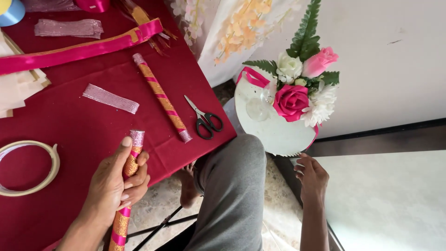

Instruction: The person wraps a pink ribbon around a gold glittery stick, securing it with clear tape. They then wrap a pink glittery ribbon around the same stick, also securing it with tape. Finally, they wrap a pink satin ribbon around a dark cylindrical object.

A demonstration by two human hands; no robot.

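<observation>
your left hand (116, 186) sat nearest the lens, fingers wrapped tight about a wrapped stick (126, 195), gold glitter banded with pink ribbon, its upper end capped in silver-pink glitter.
item, location: the stick stood at the near edge of the red tablecloth (83, 125), its lower end running out of the bottom of the frame.
item, axis: long axis ran near upright in the view, tilted slightly; the capped end pointed away from you toward the table's middle, the hidden end back toward your body.
your right hand (312, 176) hung low on the other side of your grey-trousered knee (237, 186), fingers loosely curled and holding nothing, just beneath the rim of a white round board (274, 132) dressed with pink and white flowers (302, 93) and fern.
also on the cloth: a second matching stick (160, 96) lying diagonally, black-handled scissors (204, 118) just beside its near end, a silver glitter strip (110, 98), a long pink ribbon band (79, 49), a tape roll (28, 167) at the left.
risks, as judged: the board looked propped at the table corner, so a knock from your right hand could tip it; the scissors lay close to the cloth's edge and a tug on the cloth could drop them toward your bare foot (188, 188); a hard grip could shed glitter or shift the ribbon wrap.
</observation>
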